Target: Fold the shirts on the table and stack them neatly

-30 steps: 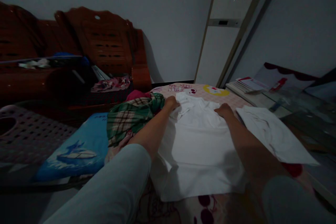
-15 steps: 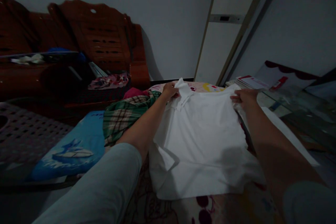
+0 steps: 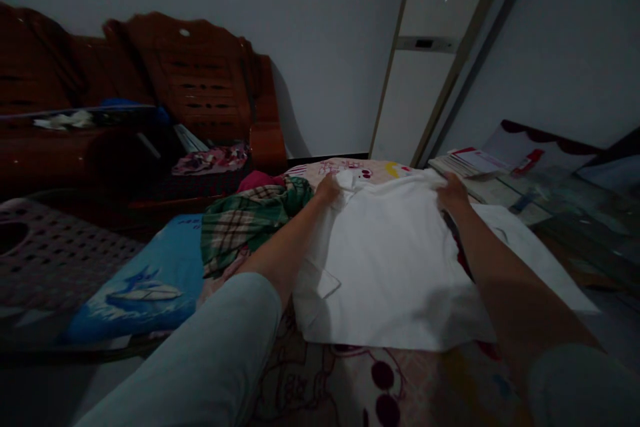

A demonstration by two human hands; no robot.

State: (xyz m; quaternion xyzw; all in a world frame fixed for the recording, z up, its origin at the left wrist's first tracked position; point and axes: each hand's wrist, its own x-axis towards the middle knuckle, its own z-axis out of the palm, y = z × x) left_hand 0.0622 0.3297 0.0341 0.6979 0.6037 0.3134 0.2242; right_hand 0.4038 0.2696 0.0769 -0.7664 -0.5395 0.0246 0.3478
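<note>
White shirt point(image 3: 390, 260) is spread on the printed cover point(image 3: 383, 373), directly in front of the wearer, between both forearms. Its far left corner is gripped by the left hand point(image 3: 327, 190), fingers closed on bunched fabric; far right corner is pinched by the right hand point(image 3: 454, 195), also closed. Exact fingertip placement is blurred and cannot be told. Near edge is laid roughly straight across the cover; a small turned flap is seen at the left side, and a soft crease is pulled along the far edge.

Step in hand is judged to be straightening the shirt. For a good result, equal tension should be kept by both hands, with the corners held level and drawn gently apart, not yanked. Bunching under the left hand should be eased out, and the flap smoothed before any crease is pressed in. The near edge is best kept flat, since it could be dragged if the far edge is pulled too hard.

Green plaid cloth point(image 3: 240, 233) is piled just beside the left forearm; white folded cloth point(image 3: 535, 250) is partly hidden by the right forearm. Snagging either should be avoided.
</note>
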